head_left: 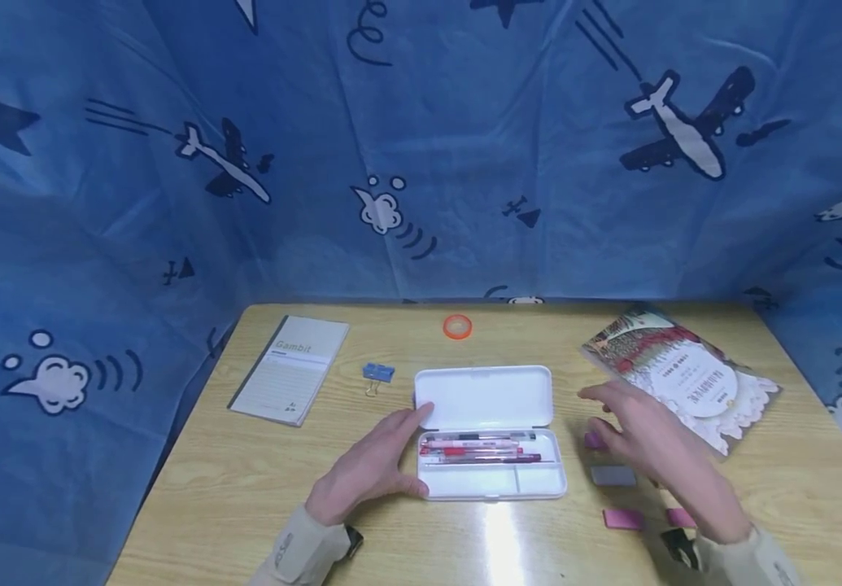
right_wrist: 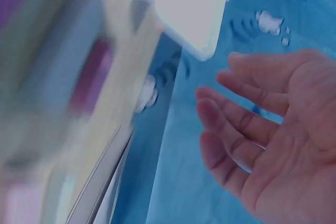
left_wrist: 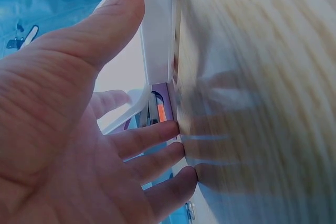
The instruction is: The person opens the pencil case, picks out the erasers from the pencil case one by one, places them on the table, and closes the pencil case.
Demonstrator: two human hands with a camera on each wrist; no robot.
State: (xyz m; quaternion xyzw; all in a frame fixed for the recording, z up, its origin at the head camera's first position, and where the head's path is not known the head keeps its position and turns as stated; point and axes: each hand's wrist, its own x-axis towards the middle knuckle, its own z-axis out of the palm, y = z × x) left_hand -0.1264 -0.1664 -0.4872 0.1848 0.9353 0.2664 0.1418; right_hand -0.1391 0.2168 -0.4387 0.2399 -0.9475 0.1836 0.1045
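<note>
A white pencil case (head_left: 492, 480) lies with its lid (head_left: 482, 395) folded back on the wooden table, several pens (head_left: 475, 449) side by side in its rear compartment. My left hand (head_left: 369, 464) rests along the case's left side, thumb at the front corner and index finger at the lid, fingers fairly straight. To the right, my right hand (head_left: 643, 431) hovers with loosely bent fingers and nothing in its grasp. Close by it are a small purple block (head_left: 595, 440), a grey block (head_left: 614, 476) and two pink blocks, one in front (head_left: 622, 519) and another (head_left: 680, 518) partly hidden near the wrist.
A "Gambit" notebook (head_left: 290, 370) lies at the left. Beside it is a blue binder clip (head_left: 378, 373). An orange ring-shaped roll of tape (head_left: 457, 327) sits towards the back edge. At the right lies a printed packet (head_left: 691, 382), partly behind my right hand. A blue patterned curtain (head_left: 450, 163) hangs behind.
</note>
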